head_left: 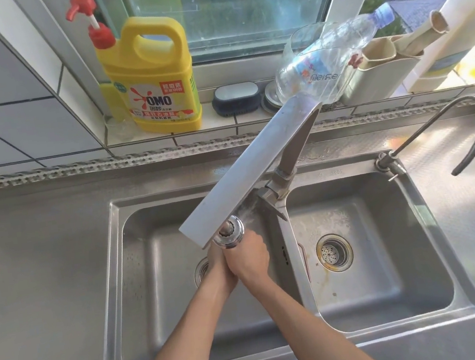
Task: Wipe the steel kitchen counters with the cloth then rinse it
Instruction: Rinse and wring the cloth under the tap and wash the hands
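Steel desk [36,266] surrounds the sink [170,324]; left hand [222,272] and right hand [248,258] clasp together at twelve o'clock (cloth hidden; grips unclear).

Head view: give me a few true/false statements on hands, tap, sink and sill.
1. Both hands are under the tap head over the left basin. True.
2. The left hand and right hand are apart. False: they are pressed together.
3. A cloth shows clearly in the hands. False: none can be made out.
4. The yellow detergent jug stands on the window sill. True.
5. The right basin is full of dishes. False: it holds none.
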